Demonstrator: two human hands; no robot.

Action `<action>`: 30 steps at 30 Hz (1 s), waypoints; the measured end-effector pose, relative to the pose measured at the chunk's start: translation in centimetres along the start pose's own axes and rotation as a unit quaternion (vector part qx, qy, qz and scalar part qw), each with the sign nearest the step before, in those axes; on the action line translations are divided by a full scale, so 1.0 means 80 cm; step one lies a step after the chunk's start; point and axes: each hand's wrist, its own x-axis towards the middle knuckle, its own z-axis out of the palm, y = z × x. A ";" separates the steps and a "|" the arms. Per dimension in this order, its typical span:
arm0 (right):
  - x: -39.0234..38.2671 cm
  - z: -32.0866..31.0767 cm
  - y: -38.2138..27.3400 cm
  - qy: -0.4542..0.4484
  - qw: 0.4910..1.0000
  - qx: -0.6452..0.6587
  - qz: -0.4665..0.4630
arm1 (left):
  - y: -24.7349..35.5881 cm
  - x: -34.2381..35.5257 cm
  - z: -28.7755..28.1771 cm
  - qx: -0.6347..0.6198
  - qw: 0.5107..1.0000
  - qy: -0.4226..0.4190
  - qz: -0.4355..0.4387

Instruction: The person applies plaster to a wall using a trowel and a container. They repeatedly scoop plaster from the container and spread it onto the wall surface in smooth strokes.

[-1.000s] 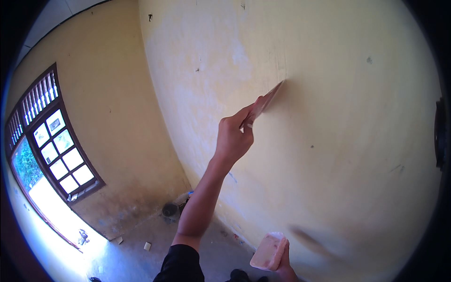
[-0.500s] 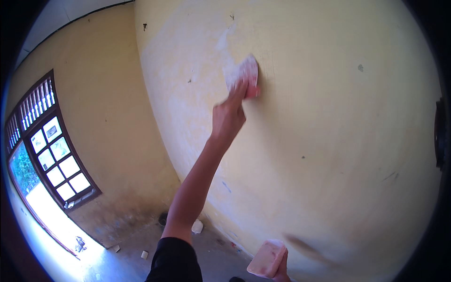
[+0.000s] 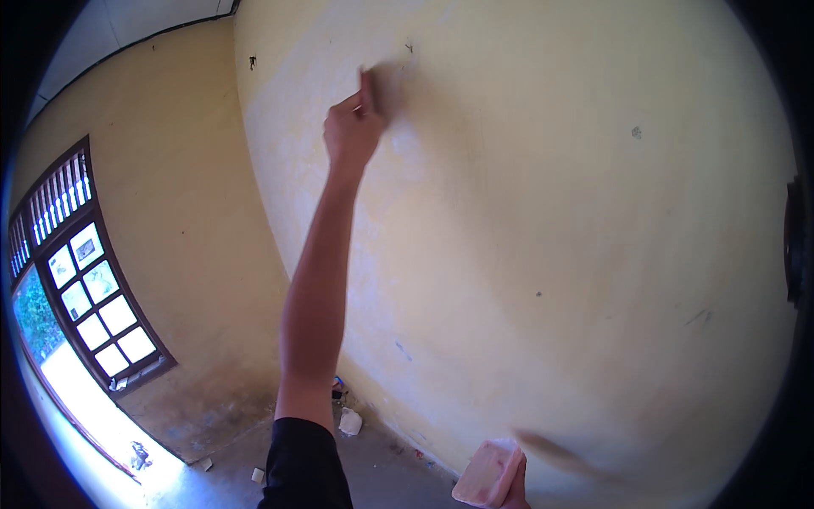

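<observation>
Up on the yellowish wall (image 3: 509,212), my left hand (image 3: 354,131) is closed around a putty spreader (image 3: 366,85). The spreader is turned nearly edge-on and blurred, so its wide blade barely shows; where exactly its edge meets the wall I cannot tell. Pale whitish smears lie on the wall around that hand. Low at the right, my right hand (image 3: 515,490) grips a pinkish, rounded rectangular piece (image 3: 487,473) by its side. It looks like a flat block or shallow tub with whitish smears; its underside and most of the fingers are hidden.
A hook or nail (image 3: 409,47) sticks out of the wall beside my left hand, and another dark fitting (image 3: 253,63) sits near the corner. At the left stand a paned window (image 3: 93,297) and a bright doorway. A white lump (image 3: 350,422) and small scraps lie on the grey floor (image 3: 381,467).
My left hand has swept up and to the left across the wall with the spreader, which has turned from face-on to edge-on. My right hand has hardly moved.
</observation>
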 end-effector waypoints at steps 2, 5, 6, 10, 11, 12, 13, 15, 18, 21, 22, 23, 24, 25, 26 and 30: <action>-0.001 0.001 0.000 0.001 1.000 0.010 -0.001 | 0.072 -0.045 0.000 0.007 0.997 -0.009 0.074; -0.002 0.008 -0.003 -0.002 1.000 0.027 0.009 | 0.082 -0.102 0.013 0.013 0.983 -0.021 0.181; -0.002 0.009 -0.003 -0.006 0.999 0.032 0.012 | 0.083 -0.119 0.009 0.007 0.983 -0.049 0.179; -0.007 0.016 -0.008 -0.020 0.998 0.055 0.015 | 0.058 -0.131 -0.018 -0.124 0.953 -0.079 0.264; -0.008 0.019 -0.008 -0.025 0.998 0.060 0.020 | 0.053 -0.122 -0.026 -0.083 0.965 -0.058 0.242; -0.009 0.021 -0.009 -0.031 0.997 0.066 0.024 | 0.049 -0.108 -0.027 -0.014 0.973 -0.008 0.228; -0.008 0.023 -0.009 -0.038 0.996 0.070 0.028 | 0.041 -0.088 -0.018 -0.032 0.974 0.052 0.220; -0.006 0.028 -0.010 -0.048 0.995 0.078 0.027 | 0.025 -0.057 0.009 -0.030 0.967 0.107 0.229; -0.003 0.032 -0.001 -0.041 0.994 0.092 0.041 | -0.005 -0.073 0.069 0.079 0.955 0.099 0.269; -0.004 0.026 0.005 -0.014 0.994 0.099 0.035 | 0.000 -0.137 0.055 0.024 0.951 0.020 0.307; -0.001 0.026 0.003 -0.006 0.996 0.089 0.029 | -0.008 -0.153 0.040 0.011 0.946 -0.012 0.323; -0.001 0.024 0.006 0.002 0.997 0.080 0.022 | -0.015 -0.163 0.027 -0.002 0.940 -0.044 0.337; 0.001 0.025 0.007 0.004 0.997 0.072 0.024 | -0.024 -0.167 0.009 -0.009 0.957 -0.042 0.285; 0.001 0.028 0.008 0.005 0.997 0.067 0.027 | -0.029 -0.166 -0.006 -0.018 0.971 -0.040 0.235; 0.000 0.032 0.007 0.003 0.998 0.058 0.034 | -0.036 -0.163 -0.025 -0.024 0.982 -0.036 0.183; 0.009 0.023 0.015 0.030 0.999 0.019 0.029 | -0.067 -0.061 -0.045 0.074 0.990 0.087 0.086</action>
